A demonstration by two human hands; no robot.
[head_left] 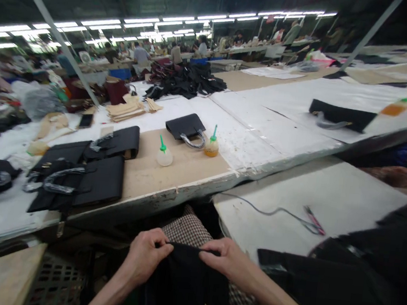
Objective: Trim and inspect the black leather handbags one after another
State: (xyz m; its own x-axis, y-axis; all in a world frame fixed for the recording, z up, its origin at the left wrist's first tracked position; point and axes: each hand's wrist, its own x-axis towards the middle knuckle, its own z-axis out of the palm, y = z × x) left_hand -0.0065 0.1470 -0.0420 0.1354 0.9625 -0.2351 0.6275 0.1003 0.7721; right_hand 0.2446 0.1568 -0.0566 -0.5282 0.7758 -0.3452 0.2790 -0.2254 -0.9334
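At bottom centre, the left hand [148,255] and right hand [227,261] pinch one matte black cloth piece [191,281] by its top edge; mid-frame stand two rounded, translucent, green-spouted bottles [164,157].

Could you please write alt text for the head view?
The left hand and right hand pinch the top edge of a black item over checked cloth. Beyond, handbags and bottles sit on a long table, with people under strip lights behind.
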